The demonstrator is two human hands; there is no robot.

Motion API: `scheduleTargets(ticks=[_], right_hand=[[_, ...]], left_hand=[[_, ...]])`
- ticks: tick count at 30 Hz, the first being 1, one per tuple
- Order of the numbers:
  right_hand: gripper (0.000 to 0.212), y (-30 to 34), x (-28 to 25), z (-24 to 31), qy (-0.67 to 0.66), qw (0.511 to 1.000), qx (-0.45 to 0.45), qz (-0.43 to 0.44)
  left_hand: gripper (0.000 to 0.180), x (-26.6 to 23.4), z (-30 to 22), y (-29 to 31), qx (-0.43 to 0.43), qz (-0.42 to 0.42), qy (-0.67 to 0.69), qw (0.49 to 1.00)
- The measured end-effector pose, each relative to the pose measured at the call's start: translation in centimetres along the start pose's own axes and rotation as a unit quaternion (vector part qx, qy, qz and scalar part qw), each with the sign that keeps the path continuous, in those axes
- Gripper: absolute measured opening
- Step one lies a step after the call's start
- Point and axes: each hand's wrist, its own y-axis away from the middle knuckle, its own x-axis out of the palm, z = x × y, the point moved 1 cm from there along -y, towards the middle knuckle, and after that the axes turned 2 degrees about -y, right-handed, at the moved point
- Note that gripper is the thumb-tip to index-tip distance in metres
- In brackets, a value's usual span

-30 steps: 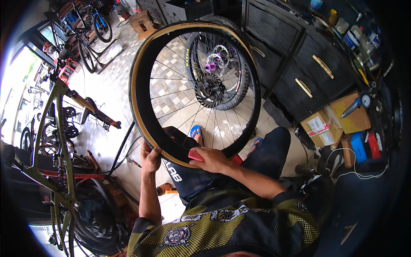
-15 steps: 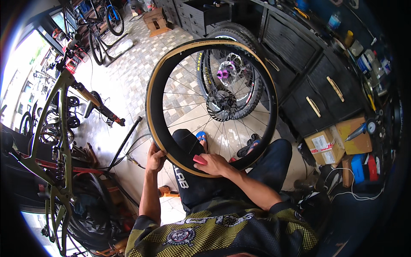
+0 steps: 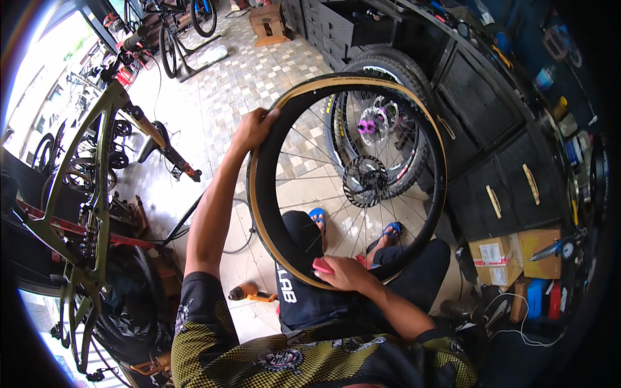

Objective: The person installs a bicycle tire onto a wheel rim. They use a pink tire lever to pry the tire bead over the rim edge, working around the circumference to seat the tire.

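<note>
A black bicycle wheel with a disc rotor stands tilted over my legs. Around its rim runs a black tyre with a tan sidewall, which bulges unevenly along the top. My left hand is closed on the tyre at the wheel's upper left, thumb toward the rim. Down at the wheel's bottom edge, my right hand grips a red tyre lever against the tyre and rim. The lever's far end is hidden in the fingers.
Behind this wheel, other wheels with knobbly tyres lean by black cabinets. A green bike frame stands at the left. An orange-handled tool lies on the floor beside my leg. Cardboard boxes sit at the right.
My left hand has slid up from the wheel's lower left to its upper left, and that arm is now stretched out. My right hand keeps the red tyre lever low on the wheel. The view has shifted.
</note>
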Motion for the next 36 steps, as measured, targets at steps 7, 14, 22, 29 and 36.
scheduleTargets(ticks=[7, 14, 22, 29, 36], right_hand=[[0.028, -0.7, -13.7, 4.7, 0.173, 0.965, -0.094, -0.175], [0.033, -7.5, -22.1, 6.8, -0.087, 0.961, -0.051, -0.256], [0.054, -15.2, -20.7, 9.4, -0.473, 0.845, -0.219, -0.117], [0.023, -20.6, -18.7, 9.5, -0.347, 0.904, -0.062, -0.241], [0.053, -22.7, -18.8, 7.6, -0.232, 0.936, -0.105, -0.242]], left_hand=[[0.075, 2.3, -0.6, -6.7, 0.039, 0.043, -0.002, 0.998], [0.063, 3.3, 2.2, -7.0, -0.039, 0.101, 0.209, 0.972], [0.063, 4.2, 2.9, -6.4, -0.076, 0.107, 0.263, 0.956], [0.056, 3.5, 2.5, -5.1, -0.041, 0.088, 0.254, 0.962], [0.054, 3.6, 4.8, 0.6, -0.047, 0.030, 0.271, 0.961]])
